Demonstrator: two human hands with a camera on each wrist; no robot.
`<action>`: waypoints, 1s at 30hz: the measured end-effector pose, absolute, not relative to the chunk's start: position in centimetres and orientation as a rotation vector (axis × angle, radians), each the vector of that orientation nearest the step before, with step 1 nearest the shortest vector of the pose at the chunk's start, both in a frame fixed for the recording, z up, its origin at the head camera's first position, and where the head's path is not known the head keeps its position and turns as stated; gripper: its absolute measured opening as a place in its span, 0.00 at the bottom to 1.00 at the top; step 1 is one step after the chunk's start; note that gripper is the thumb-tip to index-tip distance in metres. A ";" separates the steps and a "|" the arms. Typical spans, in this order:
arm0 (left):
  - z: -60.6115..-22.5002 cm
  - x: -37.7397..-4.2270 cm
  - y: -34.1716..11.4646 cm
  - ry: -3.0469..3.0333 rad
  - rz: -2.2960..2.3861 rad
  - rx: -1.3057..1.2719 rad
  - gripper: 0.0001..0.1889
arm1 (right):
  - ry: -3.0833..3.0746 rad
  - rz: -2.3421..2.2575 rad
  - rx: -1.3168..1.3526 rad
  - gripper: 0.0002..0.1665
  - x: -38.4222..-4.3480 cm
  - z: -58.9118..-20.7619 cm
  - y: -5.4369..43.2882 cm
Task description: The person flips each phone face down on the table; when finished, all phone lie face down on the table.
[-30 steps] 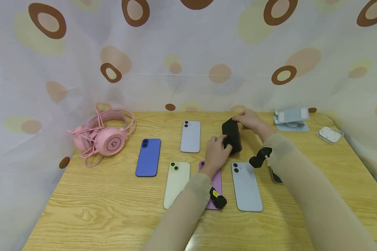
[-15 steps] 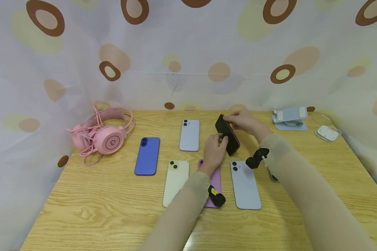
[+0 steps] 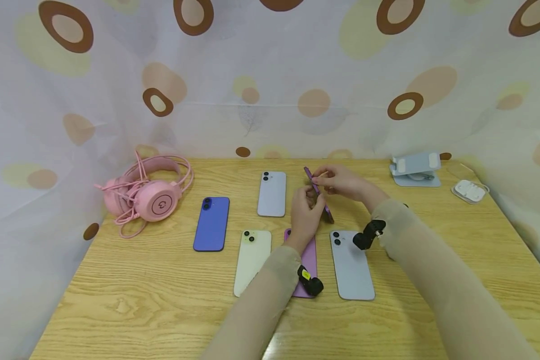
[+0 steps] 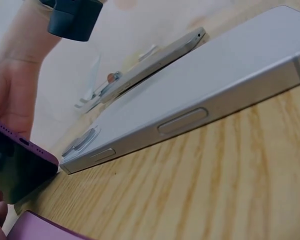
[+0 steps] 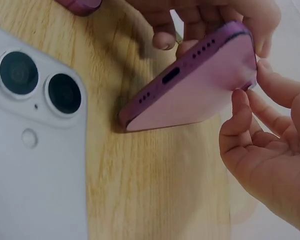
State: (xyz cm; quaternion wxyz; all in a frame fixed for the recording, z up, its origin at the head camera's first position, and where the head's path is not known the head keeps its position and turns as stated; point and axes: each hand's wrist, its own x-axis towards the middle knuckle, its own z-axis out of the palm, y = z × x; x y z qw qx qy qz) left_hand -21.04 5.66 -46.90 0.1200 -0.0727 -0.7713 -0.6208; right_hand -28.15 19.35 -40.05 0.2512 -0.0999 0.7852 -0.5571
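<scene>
A purple phone (image 3: 326,207) stands tilted on its edge on the wooden table, its pink back (image 5: 200,85) and bottom port facing the right wrist view. My left hand (image 3: 305,215) pinches it from the near left side. My right hand (image 3: 344,182) holds its far upper part between thumb and fingers. The dark screen (image 4: 20,170) shows in the left wrist view. Another purple phone (image 3: 310,257) lies partly beneath my left wrist. Close by on the right, a pale silver-blue phone (image 3: 352,265) lies face down, cameras up.
Also face down are a pale blue phone (image 3: 271,194), a blue phone (image 3: 211,224) and a pale yellow phone (image 3: 252,262). Pink headphones (image 3: 153,195) lie left. A folding stand (image 3: 416,167) and white earphones in a case (image 3: 469,191) stand right. A patterned curtain (image 3: 270,75) hangs behind.
The phone between both hands has turned from showing its dark screen to nearly edge-on, and it has shifted left. My right hand has moved left with it; the left hand stays near its place.
</scene>
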 end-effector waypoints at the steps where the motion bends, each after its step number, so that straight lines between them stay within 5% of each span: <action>1: -46.9 -21.0 5.7 -2.241 -1.817 -0.189 0.16 | 2.152 -1.493 -0.293 0.22 -28.1 -40.2 19.5; 11: -46.8 -21.4 5.5 -2.404 -1.628 -0.066 0.14 | 2.425 -1.200 -0.372 0.36 -27.7 -41.5 20.9; 30: -46.7 -21.6 5.2 -2.619 -1.417 -0.186 0.04 | 2.694 -0.876 -0.430 0.33 -27.4 -42.5 20.2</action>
